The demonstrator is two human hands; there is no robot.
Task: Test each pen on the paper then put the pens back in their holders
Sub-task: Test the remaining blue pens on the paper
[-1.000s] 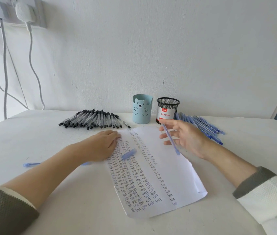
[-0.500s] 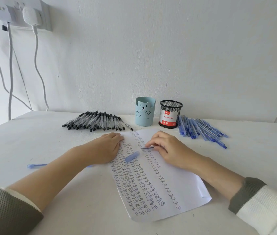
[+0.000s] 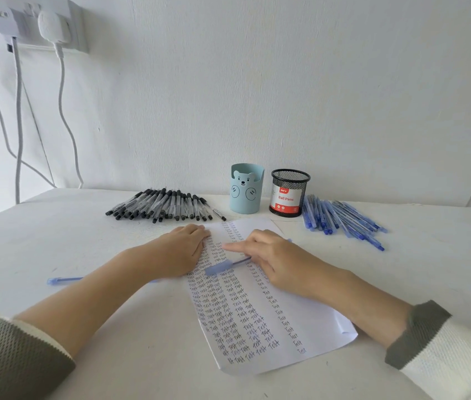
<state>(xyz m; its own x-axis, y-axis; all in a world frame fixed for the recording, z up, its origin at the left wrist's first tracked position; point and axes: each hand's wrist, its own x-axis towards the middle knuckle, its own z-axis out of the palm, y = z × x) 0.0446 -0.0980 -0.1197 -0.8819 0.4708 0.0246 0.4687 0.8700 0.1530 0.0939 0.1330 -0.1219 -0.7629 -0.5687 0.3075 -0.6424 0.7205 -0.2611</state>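
Two bare hands sit on the white sheet of paper (image 3: 271,327) at the centre of the frame, its columns filled with the handwritten word "Test". The left hand (image 3: 182,251) lies flat, fingers straight and together, pressing the sheet's left edge to the white table (image 3: 55,241). The right hand (image 3: 277,262) is just right of it, index finger stretched leftward, the other fingers curled over a slim blue pen (image 3: 242,260) that lies low across the paper. The pen's tip meets a loose pale blue cap (image 3: 219,268) on the sheet between the hands; I cannot tell whether it is inside.

Behind, mid-frame, a light blue bear-faced cup (image 3: 245,194) stands beside a black mesh holder (image 3: 289,194) labelled "Ball Pens". A row of black-capped pens (image 3: 159,204) lies to their left and a heap of blue pens (image 3: 341,217) to their right. One lone blue pen (image 3: 64,280) lies at centre left, partly behind the left forearm. A white wall socket (image 3: 40,24) sits upper left.
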